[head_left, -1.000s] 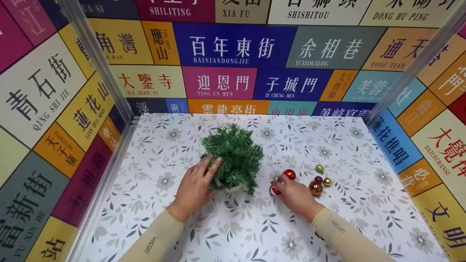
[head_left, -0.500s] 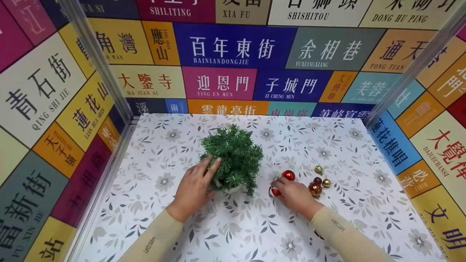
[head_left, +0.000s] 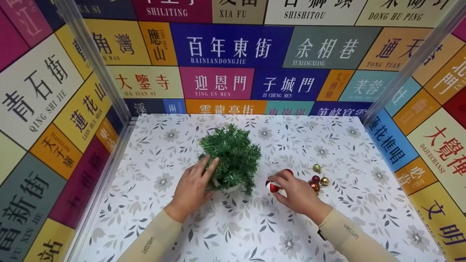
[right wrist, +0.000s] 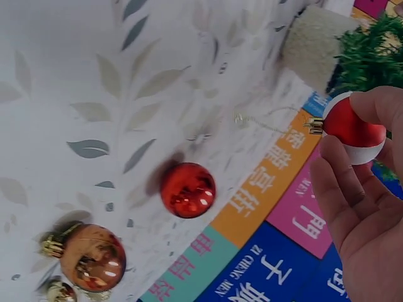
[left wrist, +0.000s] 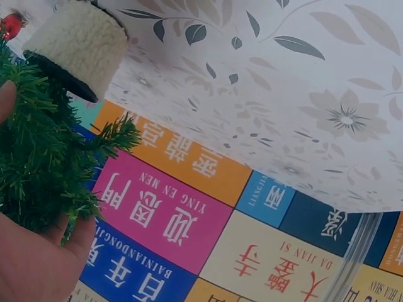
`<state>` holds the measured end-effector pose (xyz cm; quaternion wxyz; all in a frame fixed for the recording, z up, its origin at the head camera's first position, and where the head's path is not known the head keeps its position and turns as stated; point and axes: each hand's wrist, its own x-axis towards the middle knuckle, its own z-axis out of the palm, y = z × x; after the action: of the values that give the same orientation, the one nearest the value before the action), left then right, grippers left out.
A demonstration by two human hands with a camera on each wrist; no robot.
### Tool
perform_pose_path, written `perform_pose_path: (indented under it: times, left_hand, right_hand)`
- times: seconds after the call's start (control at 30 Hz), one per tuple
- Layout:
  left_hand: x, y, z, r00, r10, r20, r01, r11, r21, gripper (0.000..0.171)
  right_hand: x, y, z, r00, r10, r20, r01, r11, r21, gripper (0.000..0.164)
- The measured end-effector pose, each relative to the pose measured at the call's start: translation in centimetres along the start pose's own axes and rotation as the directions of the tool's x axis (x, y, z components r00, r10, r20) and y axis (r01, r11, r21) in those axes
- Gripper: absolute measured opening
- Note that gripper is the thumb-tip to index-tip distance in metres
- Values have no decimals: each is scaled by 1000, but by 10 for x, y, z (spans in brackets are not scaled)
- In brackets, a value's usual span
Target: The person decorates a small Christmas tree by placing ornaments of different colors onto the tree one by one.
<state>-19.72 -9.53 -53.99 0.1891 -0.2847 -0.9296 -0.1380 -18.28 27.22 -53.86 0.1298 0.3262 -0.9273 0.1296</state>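
Observation:
A small green artificial Christmas tree [head_left: 233, 156] stands on the table in a fleecy white pot [left wrist: 82, 44]. My left hand [head_left: 191, 189] rests against its left side, fingers fairly straight among the branches; in the left wrist view some fingertips are hidden by needles. Between the thumb and fingers of my right hand [head_left: 300, 194] I pinch a red-and-white Christmas bauble [right wrist: 356, 129]. Its gold cap and thin gold hanging string [right wrist: 264, 123] point away from the fingers. A shiny red bauble [right wrist: 189, 190] lies behind my right hand, partly covered by it in the head view.
To the right of my right hand lie a copper bauble [head_left: 314, 187], a dark red one [head_left: 315, 178] and small gold ones [head_left: 317, 167]. The table has a white floral cover [head_left: 233, 233]. Sign-printed walls [head_left: 233, 45] with clear corner strips enclose its back and sides.
My right hand has lifted the red-and-white bauble and turned, so more of the bauble shows. The left hand stays against the tree.

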Motion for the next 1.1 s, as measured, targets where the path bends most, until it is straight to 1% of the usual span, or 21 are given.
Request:
perform_pose_path:
  times: [0.13, 0.3, 0.43, 0.53, 0.6, 0.73, 0.87, 0.93, 1.0, 1.1]
  left_hand:
    - [1, 0, -2, 1000, -6, -9, 6, 1000, 2, 118]
    - [3, 0, -3, 1000, -2, -19, 2, 1000, 1, 117]
    - [2, 2, -3, 1000, -1, -4, 1, 999, 37, 116]
    - [2, 5, -3, 1000, -1, -8, 1, 999, 52, 117]
    - [2, 6, -3, 1000, -4, -23, 5, 999, 44, 116]
    - [2, 10, -3, 999, -13, -49, 14, 1000, 20, 115]
    - [2, 10, -3, 997, -16, -69, 18, 999, 32, 113]
    - [2, 10, -3, 996, -13, -85, 16, 999, 42, 112]
    - [2, 11, -3, 994, 4, -111, 1, 999, 45, 108]
    - [-1, 12, -1, 987, 35, -156, -30, 999, 37, 101]
  right_hand:
    - [4, -7, -8, 999, -44, -31, 45, 999, 19, 47]
    - [8, -16, -15, 997, -66, -40, 69, 995, 66, 49]
    - [9, -23, -18, 995, -84, -48, 88, 992, 87, 48]
    - [10, -27, -18, 990, -110, -83, 119, 987, 107, 48]
    - [10, -30, -19, 987, -119, -108, 132, 983, 127, 48]
    - [11, -36, -19, 984, -109, -139, 135, 972, 191, 48]
    - [12, -42, -19, 982, -100, -161, 141, 951, 275, 49]
    - [13, -45, -18, 980, -101, -174, 154, 934, 324, 50]
    - [14, -47, -18, 978, -99, -182, 161, 915, 369, 51]
    - [15, -51, -16, 978, -104, -180, 174, 886, 429, 51]
